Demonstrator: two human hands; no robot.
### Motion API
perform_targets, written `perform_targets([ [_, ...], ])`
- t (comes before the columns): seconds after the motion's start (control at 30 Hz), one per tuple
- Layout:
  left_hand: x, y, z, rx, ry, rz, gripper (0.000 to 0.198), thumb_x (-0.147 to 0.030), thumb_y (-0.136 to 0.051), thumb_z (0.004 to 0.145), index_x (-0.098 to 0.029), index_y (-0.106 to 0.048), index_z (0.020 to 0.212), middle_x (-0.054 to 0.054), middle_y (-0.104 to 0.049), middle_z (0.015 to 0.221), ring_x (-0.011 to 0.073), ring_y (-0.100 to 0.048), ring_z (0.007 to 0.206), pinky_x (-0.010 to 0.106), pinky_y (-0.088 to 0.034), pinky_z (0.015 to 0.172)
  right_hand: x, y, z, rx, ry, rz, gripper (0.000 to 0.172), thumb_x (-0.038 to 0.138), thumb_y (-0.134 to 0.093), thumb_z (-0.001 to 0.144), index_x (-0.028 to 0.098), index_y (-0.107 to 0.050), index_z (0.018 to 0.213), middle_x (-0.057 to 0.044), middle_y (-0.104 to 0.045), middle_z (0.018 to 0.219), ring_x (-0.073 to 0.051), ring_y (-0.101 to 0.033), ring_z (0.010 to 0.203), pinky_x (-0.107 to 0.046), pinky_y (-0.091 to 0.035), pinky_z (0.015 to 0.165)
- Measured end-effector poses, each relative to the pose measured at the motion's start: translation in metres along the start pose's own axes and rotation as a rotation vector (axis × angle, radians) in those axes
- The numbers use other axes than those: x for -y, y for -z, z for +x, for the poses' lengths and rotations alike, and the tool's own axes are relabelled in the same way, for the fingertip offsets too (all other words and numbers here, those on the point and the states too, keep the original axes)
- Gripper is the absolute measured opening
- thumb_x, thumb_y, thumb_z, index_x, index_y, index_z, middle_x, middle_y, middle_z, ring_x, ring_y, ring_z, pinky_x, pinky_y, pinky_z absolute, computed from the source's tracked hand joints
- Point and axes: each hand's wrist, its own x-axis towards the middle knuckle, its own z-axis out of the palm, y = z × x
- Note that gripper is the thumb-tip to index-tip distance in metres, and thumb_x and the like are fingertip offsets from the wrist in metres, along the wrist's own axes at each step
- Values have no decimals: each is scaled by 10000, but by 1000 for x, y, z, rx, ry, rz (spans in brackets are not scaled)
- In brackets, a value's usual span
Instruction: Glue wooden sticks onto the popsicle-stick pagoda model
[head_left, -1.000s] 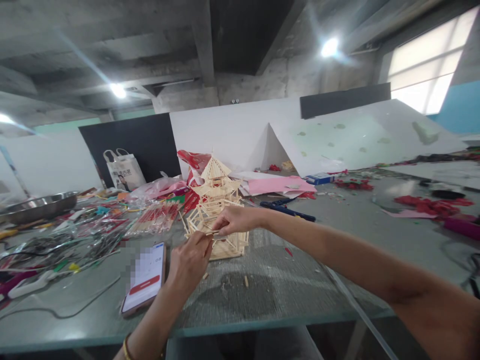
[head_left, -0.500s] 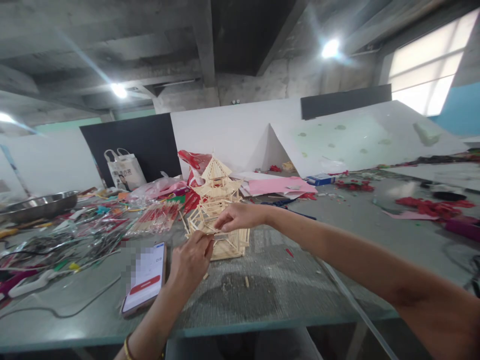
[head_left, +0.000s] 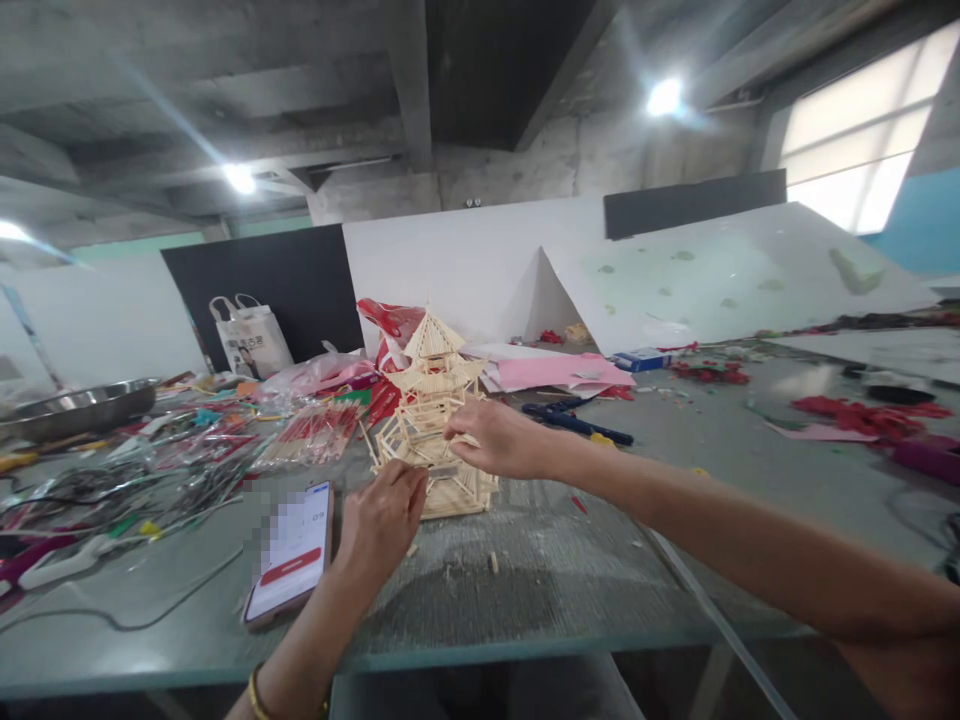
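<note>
A tiered pagoda model point(head_left: 435, 380) built of pale thin wooden sticks stands upright on the table. My left hand point(head_left: 381, 515) is at its lower front left, thumb and fingers pressed together; whatever they hold is hidden. In front of the middle tiers on the right side is my right hand point(head_left: 496, 438), its fingers closed in a pinch. Something small and pale shows at those fingertips, too small to name. Part of the model's lower right is covered by my right hand. A short loose stick point(head_left: 493, 563) lies on the tabletop near the model.
Left of my left hand lies a phone point(head_left: 291, 555) with a lit screen. Farther left are bagged sticks point(head_left: 319, 432), tangled cables and a metal bowl point(head_left: 90, 408). A dark blue tool point(head_left: 577, 420), probably a glue gun, lies behind my right forearm, near pink paper point(head_left: 555, 371).
My right hand has moved right and slightly up, away from my left hand, uncovering more of the model's front. My left hand has stayed nearly still.
</note>
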Motion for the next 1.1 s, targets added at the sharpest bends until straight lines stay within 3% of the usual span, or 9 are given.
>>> perform_targets([
  [0.17, 0, 0, 1, -9, -15, -50, 205, -214, -428, 863, -199, -627, 905, 17, -663, 844, 117, -613, 734, 199, -420, 580, 2, -6, -8, -14, 42, -77, 155, 110, -477, 780, 98, -617, 848, -87, -616, 793, -172, -538, 792, -284, -386, 752],
  [0.77, -2, 2, 3, 52, 39, -64, 214, -211, -414, 860, -190, -626, 842, 27, -654, 796, 127, -610, 681, 210, -384, 524, 14, -19, -4, 58, 101, -134, 149, 219, -517, 814, 112, -592, 884, -80, -610, 842, -179, -533, 817, -301, -379, 743],
  [1.1, -9, 10, 7, 49, 60, -30, 179, -185, -439, 827, -208, -613, 789, -2, -663, 744, 127, -612, 649, 216, -345, 497, 12, -29, 0, 80, 92, -184, 131, 154, -478, 815, 109, -593, 861, -79, -624, 817, -178, -551, 802, -305, -378, 746],
])
